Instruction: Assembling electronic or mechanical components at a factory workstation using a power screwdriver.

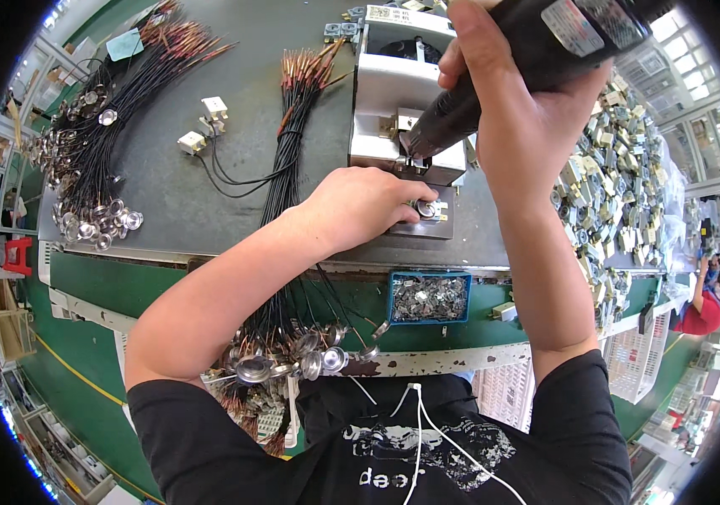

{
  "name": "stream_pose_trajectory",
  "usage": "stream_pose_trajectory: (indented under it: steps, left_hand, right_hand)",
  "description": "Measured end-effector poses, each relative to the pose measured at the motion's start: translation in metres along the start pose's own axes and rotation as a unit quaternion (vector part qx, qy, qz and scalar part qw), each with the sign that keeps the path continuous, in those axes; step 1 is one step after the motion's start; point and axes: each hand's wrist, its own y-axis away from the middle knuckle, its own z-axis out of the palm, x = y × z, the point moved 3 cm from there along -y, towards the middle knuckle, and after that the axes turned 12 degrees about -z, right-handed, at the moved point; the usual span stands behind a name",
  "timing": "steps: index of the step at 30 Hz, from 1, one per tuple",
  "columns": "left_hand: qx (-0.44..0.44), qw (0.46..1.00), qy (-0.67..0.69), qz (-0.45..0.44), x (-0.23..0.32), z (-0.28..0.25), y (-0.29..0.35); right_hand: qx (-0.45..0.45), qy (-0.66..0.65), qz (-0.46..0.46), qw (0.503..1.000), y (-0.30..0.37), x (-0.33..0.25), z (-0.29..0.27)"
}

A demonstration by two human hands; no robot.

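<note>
My right hand (528, 135) is wrapped round a black power screwdriver (511, 63), which slants down to the left. Its tip meets a small part in the white metal fixture (373, 147); what sits under the tip is mostly hidden. Just in front of the fixture, my left hand (356, 206) pinches a small round metal cap (426, 208) with thumb and fingers at a flat metal block (415, 229). Beside the left wrist runs a bundle of black wires (284, 181) with copper-coloured ends at the back; it passes under the forearm.
More wires (116, 126) with round metal caps lie at the left. Two white connector blocks (203, 126) on wires rest on the grey table (183, 185). Small metal pieces fill a blue tray (430, 297) at the front edge. A heap of cream blocks (616, 177) covers the right side.
</note>
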Motion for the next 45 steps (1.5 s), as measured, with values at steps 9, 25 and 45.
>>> stream_pose_trajectory:
  steps: [9, 25, 45]
  left_hand:
    - [-0.015, 1.0, -0.014, -0.016, 0.0, 0.0, 0.001]
    - [-0.017, 1.0, 0.0, 0.0, -0.002, -0.002, -0.003]
    - [0.018, 0.998, -0.05, 0.033, 0.001, 0.001, -0.001]
  right_hand:
    - [-0.037, -0.012, 0.029, 0.999, 0.002, -0.001, -0.001]
    - [-0.105, -0.05, 0.001, 0.993, 0.018, 0.007, -0.059]
    - [-0.124, -0.049, -0.018, 0.991, 0.034, 0.008, -0.058]
